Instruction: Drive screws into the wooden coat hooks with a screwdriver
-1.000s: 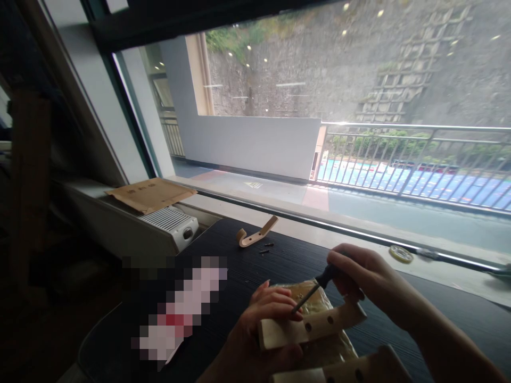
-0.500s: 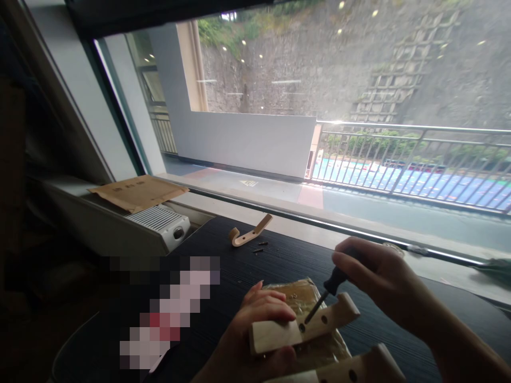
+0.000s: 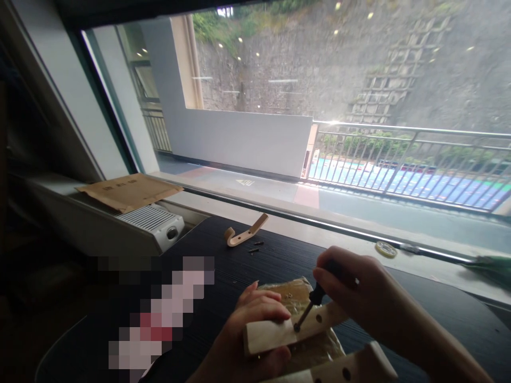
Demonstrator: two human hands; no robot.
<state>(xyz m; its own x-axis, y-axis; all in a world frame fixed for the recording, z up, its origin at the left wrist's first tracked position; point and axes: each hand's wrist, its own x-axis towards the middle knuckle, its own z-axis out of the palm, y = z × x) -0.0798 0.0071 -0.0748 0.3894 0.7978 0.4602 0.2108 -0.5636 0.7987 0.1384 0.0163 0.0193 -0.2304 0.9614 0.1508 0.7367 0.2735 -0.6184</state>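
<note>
My left hand (image 3: 255,330) grips the near end of a pale wooden hook (image 3: 275,334), fingers over its top and thumb along its front side. The hook rests on a brown block wrapped in clear plastic (image 3: 297,290). In my right hand (image 3: 351,287) is a screwdriver (image 3: 319,291) with a dark handle, tilted, its tip at one of the hook's holes. My fist hides part of the hook's far end. A second wooden hook (image 3: 339,369) lies nearest me, cut off by the lower edge.
On the dark table (image 3: 207,298) lie another wooden hook (image 3: 247,231) and a few screws (image 3: 255,249). A brown envelope (image 3: 131,191) tops a white heater (image 3: 167,226) at left. A tape roll (image 3: 386,249) sits on the sill by the window. A blurred patch covers something at lower left.
My right hand and the screwdriver have moved slightly left and down; the tip now sits in the hole instead of beside it. My left hand still holds the hook. The view has shifted slightly.
</note>
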